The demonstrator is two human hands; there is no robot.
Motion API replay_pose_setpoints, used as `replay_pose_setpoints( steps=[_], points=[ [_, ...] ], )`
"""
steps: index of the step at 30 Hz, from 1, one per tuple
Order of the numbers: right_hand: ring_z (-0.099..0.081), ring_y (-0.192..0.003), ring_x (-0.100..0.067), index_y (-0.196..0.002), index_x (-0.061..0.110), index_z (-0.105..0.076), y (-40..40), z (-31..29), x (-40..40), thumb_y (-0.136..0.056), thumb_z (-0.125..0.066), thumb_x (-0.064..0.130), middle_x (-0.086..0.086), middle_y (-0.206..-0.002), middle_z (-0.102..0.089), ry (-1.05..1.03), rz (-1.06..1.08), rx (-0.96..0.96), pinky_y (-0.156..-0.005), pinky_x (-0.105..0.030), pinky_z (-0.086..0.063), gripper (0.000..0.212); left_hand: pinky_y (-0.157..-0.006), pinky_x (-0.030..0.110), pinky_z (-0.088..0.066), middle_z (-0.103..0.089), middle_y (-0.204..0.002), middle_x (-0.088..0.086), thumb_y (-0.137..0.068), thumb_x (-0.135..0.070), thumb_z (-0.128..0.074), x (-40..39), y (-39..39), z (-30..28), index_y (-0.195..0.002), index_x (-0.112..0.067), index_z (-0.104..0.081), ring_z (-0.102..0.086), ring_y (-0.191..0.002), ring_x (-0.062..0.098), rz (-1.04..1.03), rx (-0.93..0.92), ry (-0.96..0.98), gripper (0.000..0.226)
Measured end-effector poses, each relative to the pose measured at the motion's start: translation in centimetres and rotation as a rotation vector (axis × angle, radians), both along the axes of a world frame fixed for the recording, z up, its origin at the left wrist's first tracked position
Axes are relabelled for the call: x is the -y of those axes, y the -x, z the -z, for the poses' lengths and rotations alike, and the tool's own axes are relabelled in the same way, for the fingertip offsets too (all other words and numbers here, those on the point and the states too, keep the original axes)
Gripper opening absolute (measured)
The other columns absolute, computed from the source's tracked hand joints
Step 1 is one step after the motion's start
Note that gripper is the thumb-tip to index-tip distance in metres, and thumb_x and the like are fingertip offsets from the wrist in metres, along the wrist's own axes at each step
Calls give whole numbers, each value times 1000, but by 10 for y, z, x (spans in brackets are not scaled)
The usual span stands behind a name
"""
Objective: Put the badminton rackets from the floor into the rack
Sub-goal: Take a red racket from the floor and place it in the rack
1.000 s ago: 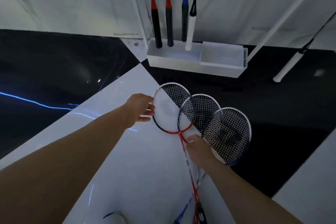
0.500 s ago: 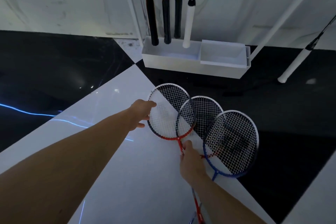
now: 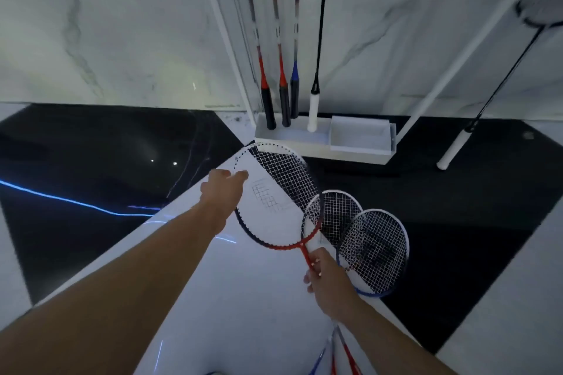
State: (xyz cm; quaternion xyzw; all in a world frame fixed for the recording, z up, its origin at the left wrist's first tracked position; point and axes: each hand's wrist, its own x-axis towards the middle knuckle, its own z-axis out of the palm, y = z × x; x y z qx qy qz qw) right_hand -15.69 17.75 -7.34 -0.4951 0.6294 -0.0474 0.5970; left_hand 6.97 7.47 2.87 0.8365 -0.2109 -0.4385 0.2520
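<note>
Left hand [image 3: 224,192] pinching the red racket [image 3: 275,198] rim, right hand [image 3: 327,278] gripping its shaft; head risking snagging the overlapping rackets [image 3: 359,237].

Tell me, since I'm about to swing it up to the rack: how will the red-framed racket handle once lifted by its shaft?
The red-framed racket is probably light: thin frame, open strings. Held at the thin shaft by the right hand, its wide head may twist or wobble, so the left hand steadying the rim helps. Its head overlaps the white-framed racket and could drag it.
</note>
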Motion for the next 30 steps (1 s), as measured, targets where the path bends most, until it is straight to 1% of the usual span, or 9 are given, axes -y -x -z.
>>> replay_pose_setpoints(
  steps=[2,5,8,11,16,21,25,27,30],
  points=[
    [-51,-74,-17,-106,5,-53,2,-38,3,-97,-40,-8,-9,-81,-58,47,-26,0,-62,-24,-45,20,-95,46,-53,-57,-137,19,-95,-40,-66,-3,1,-38,-142,-8,-50,-62,-114,36,16,78,50,59],
    [-50,-73,-20,-108,-3,-50,7,-99,10,-99,-40,-5,-15,-82,-57,103,-31,-22,-57,-18,-44,14,-73,29,-48,-65,-120,5,-94,-37,-71,-2,2,-96,-149,-17,-40,-63,-89,17,9,75,174,67],
    [-61,-79,-16,-106,12,-55,11,-162,19,-101,-46,0,-8,-91,-64,137,-32,-22,-69,-24,-49,16,-94,36,-48,-56,-134,9,-90,-41,-73,4,0,-154,-150,-20,-45,-59,-111,23,68,194,238,69],
    [-56,-69,3,-95,21,-54,15,-217,24,-102,-46,2,5,-86,-61,170,-95,-33,-62,-11,-43,23,-105,48,-51,-61,-128,9,-90,-47,-72,13,4,-210,-142,-24,-56,-61,-118,27,155,127,283,59],
    [-49,-68,-1,-89,26,-51,21,-298,33,-105,-40,11,8,-82,-57,232,-159,-119,-66,-16,-39,25,-70,31,-60,-77,-86,-8,-94,-44,-70,25,10,-303,-98,-28,-69,-75,-90,23,306,-6,409,17],
    [-61,-77,-6,-97,24,-59,27,-379,48,-106,-43,25,6,-88,-67,274,-96,-165,-72,-20,-48,19,-55,9,-50,-71,-82,-21,-101,-33,-64,25,17,-402,-97,-28,-62,-66,-65,-4,594,9,576,6],
    [-70,-96,-22,-104,17,-67,40,-442,69,-107,-44,30,-4,-102,-74,311,-65,-156,-90,-38,-55,27,-56,17,-53,-70,-88,-6,-103,-29,-58,23,15,-477,-125,-31,-53,-66,-65,7,801,-2,719,23],
    [-70,-84,-20,-94,25,-66,47,-472,77,-106,-48,29,-4,-93,-73,380,-12,-159,-78,-33,-54,22,-56,26,-54,-69,-87,-2,-102,-25,-58,22,11,-515,-131,-36,-47,-65,-62,13,846,-38,745,33],
    [-59,-62,6,-89,40,-61,53,-512,97,-105,-49,31,6,-88,-68,520,85,-173,-60,-15,-42,22,-54,42,-56,-69,-87,-2,-103,-23,-55,19,7,-564,-124,-38,-47,-65,-68,29,843,-35,819,27]
  ],
)
